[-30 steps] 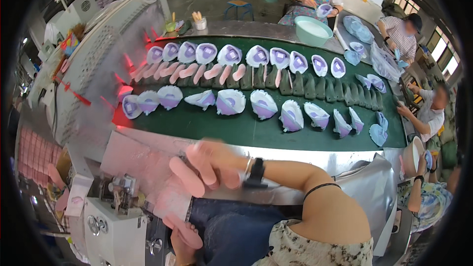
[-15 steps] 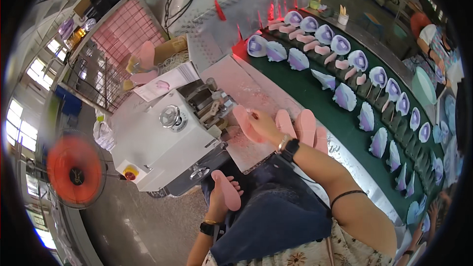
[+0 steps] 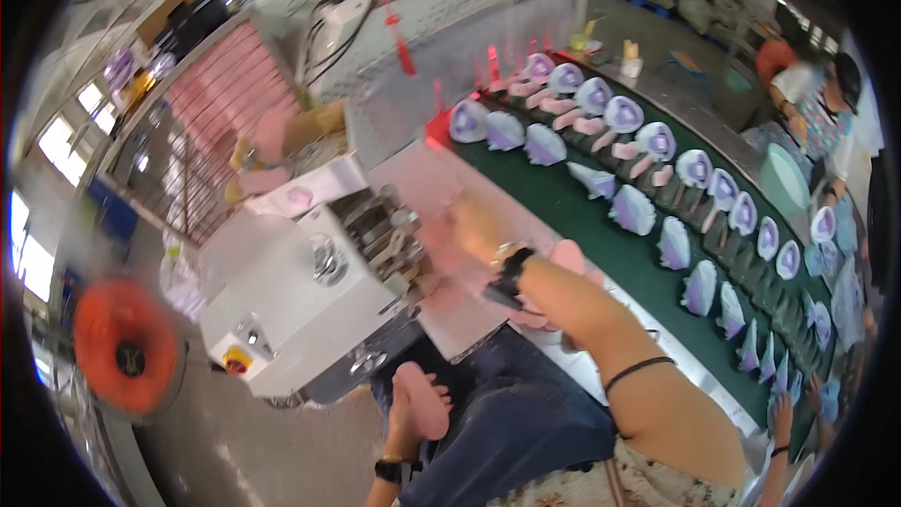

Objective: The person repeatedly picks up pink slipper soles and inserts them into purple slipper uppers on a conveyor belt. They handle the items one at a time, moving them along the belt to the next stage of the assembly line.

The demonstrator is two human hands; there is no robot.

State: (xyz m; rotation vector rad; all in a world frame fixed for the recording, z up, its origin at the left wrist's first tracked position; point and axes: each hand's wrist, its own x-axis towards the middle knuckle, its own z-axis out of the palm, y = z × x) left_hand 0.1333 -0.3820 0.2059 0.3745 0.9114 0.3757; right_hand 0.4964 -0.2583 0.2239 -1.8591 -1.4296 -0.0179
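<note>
My left hand (image 3: 405, 421) is low, over my dark blue apron (image 3: 511, 413), with its fingers wrapped round a pink insole (image 3: 427, 402). Beside the metal rollers (image 3: 385, 235) of a white bench machine (image 3: 286, 305) is my right hand (image 3: 476, 225), over a table dusted with pink powder (image 3: 460, 305). Its fingers are smeared by motion, and I cannot make out whether they hold anything. More pink insoles (image 3: 567, 255) lie on the table's right side, partly covered by my right forearm.
To the right, a green conveyor belt (image 3: 587, 216) carries rows of purple-and-white shoe pieces (image 3: 633, 209) and small pink pieces. An orange fan (image 3: 127, 347) stands at left. An open carton (image 3: 319, 136) sits behind the machine. Another person (image 3: 817, 113) works across the belt.
The view has shifted, so the belt and machine sit further left. The insole that showed in my right hand is not distinguishable in the blur. My left hand keeps its insole.
</note>
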